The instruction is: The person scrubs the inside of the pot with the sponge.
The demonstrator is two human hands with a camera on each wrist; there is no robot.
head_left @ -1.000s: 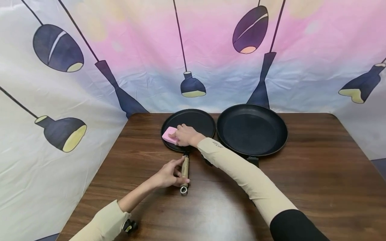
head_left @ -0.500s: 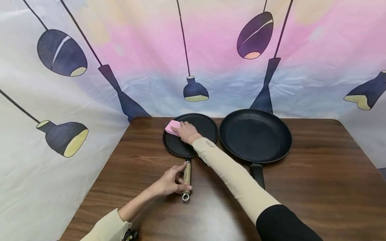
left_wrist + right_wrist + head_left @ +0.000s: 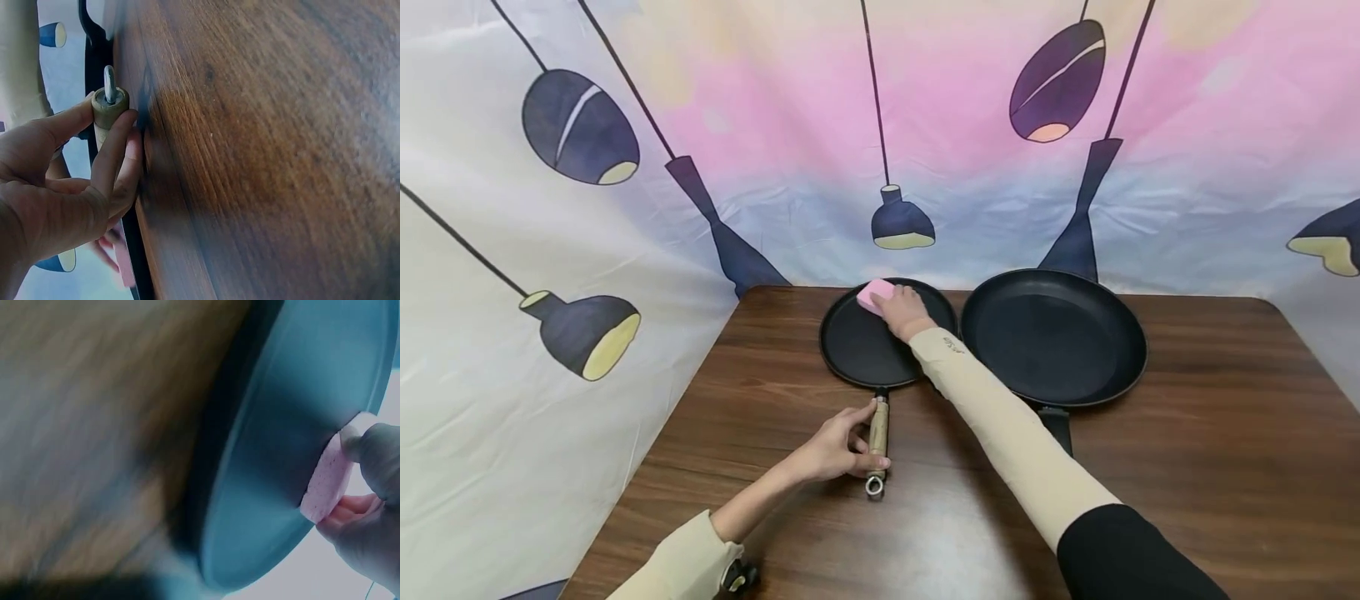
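A flat black pan [image 3: 861, 346] with a wooden handle [image 3: 878, 429] lies at the back of the table. My left hand [image 3: 835, 446] holds that handle between thumb and fingers; in the left wrist view the fingers wrap round the handle's end [image 3: 111, 109], below its metal ring. My right hand [image 3: 904, 312] pinches a pink sponge [image 3: 874, 295] against the far part of the pan's surface. The right wrist view shows the thumb and fingers on either side of the sponge [image 3: 328, 478], its edge against the pan's inner face [image 3: 294, 425].
A larger black frying pan [image 3: 1052, 342] stands close on the right, its dark handle [image 3: 1057, 429] pointing forward and partly behind the right sleeve. Brown wood-grain table [image 3: 1210, 467] lies under both. A cloth [image 3: 760, 125] printed with lamps hangs behind the table's back edge.
My right hand has slid the sponge from the pan's left side up to its far rim, moving away and rightward. My left hand keeps its hold on the handle. The head view has shifted slightly.
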